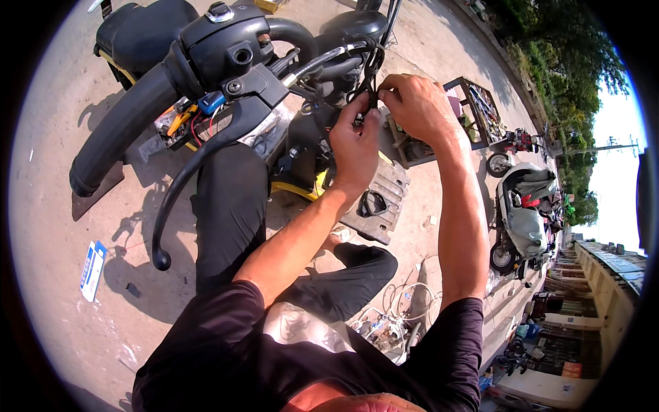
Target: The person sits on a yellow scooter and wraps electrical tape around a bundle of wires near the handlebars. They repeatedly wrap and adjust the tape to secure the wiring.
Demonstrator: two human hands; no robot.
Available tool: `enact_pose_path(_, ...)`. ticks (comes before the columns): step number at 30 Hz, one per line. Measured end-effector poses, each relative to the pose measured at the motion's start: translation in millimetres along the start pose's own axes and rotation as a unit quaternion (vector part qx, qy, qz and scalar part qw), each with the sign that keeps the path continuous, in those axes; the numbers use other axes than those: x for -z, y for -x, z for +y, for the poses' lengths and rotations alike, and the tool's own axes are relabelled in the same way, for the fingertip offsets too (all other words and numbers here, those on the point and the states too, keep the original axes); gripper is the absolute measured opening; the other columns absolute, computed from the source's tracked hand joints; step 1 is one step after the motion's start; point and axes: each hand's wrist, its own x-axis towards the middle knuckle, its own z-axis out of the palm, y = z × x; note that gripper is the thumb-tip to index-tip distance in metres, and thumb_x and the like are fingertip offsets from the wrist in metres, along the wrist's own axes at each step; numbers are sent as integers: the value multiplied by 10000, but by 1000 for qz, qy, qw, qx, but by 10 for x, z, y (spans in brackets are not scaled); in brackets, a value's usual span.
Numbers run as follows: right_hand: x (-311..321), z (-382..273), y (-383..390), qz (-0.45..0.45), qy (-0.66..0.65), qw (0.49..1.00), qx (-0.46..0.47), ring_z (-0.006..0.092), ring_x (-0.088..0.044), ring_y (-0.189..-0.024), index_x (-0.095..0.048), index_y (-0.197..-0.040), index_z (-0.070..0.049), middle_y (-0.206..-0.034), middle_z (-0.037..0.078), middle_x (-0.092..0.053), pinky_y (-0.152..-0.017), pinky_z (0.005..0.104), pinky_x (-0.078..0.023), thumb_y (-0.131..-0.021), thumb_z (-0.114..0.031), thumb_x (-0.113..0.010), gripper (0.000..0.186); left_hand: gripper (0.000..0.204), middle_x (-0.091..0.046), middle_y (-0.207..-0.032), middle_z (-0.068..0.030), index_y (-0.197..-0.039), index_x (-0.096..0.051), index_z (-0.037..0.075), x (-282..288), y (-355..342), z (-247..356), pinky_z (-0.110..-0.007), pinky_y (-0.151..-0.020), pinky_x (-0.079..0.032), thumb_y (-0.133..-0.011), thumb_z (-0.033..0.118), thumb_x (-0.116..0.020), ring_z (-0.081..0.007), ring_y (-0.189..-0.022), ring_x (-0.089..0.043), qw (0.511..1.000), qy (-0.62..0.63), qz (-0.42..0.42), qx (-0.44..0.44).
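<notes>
A bundle of thin black cables hangs beside the scooter's handlebar. My left hand pinches the bundle's lower end between thumb and fingers. Just to its right, the curled fingertips of my right hand press together at the same cables; the exact strand between them is hidden. Left of my hands is the handlebar with its black rubber grip and switch housing. A long black brake lever curves down beneath the grip.
An open tool box lies on the ground behind the lever. A grey ribbed footboard is below my hands. Past my right arm stand a framed tray of tools and a parked scooter. Coiled pale cable lies near my legs.
</notes>
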Motion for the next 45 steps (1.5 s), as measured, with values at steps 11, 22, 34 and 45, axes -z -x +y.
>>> enact_pose_path(11, -300, 105, 33, 103, -135, 985, -5, 402, -723, -1098, -818, -1098, -73, -1123, 179, -742, -952, 504, -559, -966, -231, -743, 220, 276, -776, -1098, -104, -1277, -706, -98, -2, -124, -115, -320, -894, -571, -1080, 95, -727, -144, -980, -684, 997, 69, 7, 15)
enact_pose_path(22, -776, -111, 225, 205, -333, 916, -91, 373, -756, -1084, -825, -1195, -14, -1185, 197, -763, -961, 440, -577, -1006, -155, -703, 265, 481, -562, -1548, -164, -1594, -524, -39, 140, 84, -157, -371, -1155, -496, -1116, -6, -487, -255, -1413, -578, 975, -162, -84, -129)
enact_pose_path(34, -626, -192, 62, 144, -392, 892, -174, 352, -790, -964, -817, -1175, -7, -1027, 232, -803, -896, 467, -596, -1005, -270, -717, 329, 635, -536, -1454, -219, -1602, -503, -20, 201, -61, -352, -415, -1164, -473, -980, -150, -506, -355, -1362, -559, 973, -122, -139, -139)
enact_pose_path(45, -450, -206, 73, 69, -420, 886, -184, 276, -744, -1027, -762, -1218, 72, -1066, 217, -792, -944, 418, -566, -991, -230, -742, 378, 533, -646, -1380, -299, -1541, -533, -16, 412, -43, 96, -498, -1068, -529, -1010, -47, -506, -462, -1292, -638, 906, -308, -176, -231)
